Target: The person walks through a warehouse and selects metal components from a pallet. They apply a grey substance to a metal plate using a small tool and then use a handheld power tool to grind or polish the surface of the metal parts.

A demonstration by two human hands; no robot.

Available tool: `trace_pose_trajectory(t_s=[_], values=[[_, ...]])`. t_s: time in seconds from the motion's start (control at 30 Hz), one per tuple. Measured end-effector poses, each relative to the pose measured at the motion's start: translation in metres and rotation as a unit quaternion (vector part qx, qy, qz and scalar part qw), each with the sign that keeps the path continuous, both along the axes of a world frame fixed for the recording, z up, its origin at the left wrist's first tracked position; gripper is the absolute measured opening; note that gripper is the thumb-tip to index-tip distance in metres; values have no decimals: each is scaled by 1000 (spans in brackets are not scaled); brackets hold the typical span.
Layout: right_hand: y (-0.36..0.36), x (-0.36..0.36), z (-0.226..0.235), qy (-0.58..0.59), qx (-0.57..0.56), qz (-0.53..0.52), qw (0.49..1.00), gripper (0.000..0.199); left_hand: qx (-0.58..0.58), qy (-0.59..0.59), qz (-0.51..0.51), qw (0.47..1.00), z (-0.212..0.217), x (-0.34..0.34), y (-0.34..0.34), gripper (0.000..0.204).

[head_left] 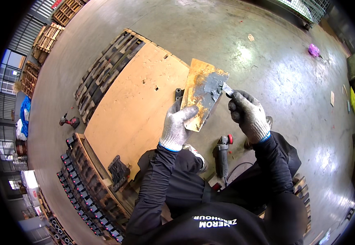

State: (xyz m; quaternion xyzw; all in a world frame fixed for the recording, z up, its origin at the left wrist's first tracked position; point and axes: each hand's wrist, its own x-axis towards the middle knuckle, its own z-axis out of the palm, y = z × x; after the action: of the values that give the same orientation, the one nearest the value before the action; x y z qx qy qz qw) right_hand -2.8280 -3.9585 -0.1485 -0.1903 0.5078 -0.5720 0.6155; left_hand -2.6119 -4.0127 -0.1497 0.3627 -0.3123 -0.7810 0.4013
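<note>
- The scene is viewed from one head-worn fisheye camera, aimed steeply down over the person's chest and forearms.
- The gloved left hand and right hand are seen close, near centre.
- The concrete floor is bent toward the dark rim.

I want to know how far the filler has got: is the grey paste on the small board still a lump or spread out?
Spread: the grey paste lies as a flat smear across the upper part of the yellow-stained board, under the small metal scraper.

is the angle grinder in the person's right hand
No, the angle grinder lies on the floor below the hands, while the right hand holds a small scraper blade against the board.
</note>
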Motion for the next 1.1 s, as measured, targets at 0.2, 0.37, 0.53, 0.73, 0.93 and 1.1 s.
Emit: trace_pose_trajectory(t_s=[0.2, 0.37, 0.53, 0.73, 0.93, 1.1], values=[[-2, -17, -26, 75, 3, -71, 995, 33, 30, 48, 24, 998, -20, 2, -4, 49], [-3, 7, -3, 214, -101, -57, 970, 32, -23, 5, 47, 999, -11, 13, -9, 50], [-7, 0, -27, 367, -200, -142, 897, 30, 11, 46, 35, 998, -17, -13, -6, 43], [-10, 8, -35, 580, -240, -139, 766, 35, 38, 82, 28, 996, -44, 1, -5, 50], [-8, -12, -52, 618, -232, -85, 746, 33, 43, 126, 53, 990, -24, 5, -9, 41], [-2, -12, -27, 241, -62, -108, 963, 32, 39, 45, 165, 985, 11, 40, -19, 21]])
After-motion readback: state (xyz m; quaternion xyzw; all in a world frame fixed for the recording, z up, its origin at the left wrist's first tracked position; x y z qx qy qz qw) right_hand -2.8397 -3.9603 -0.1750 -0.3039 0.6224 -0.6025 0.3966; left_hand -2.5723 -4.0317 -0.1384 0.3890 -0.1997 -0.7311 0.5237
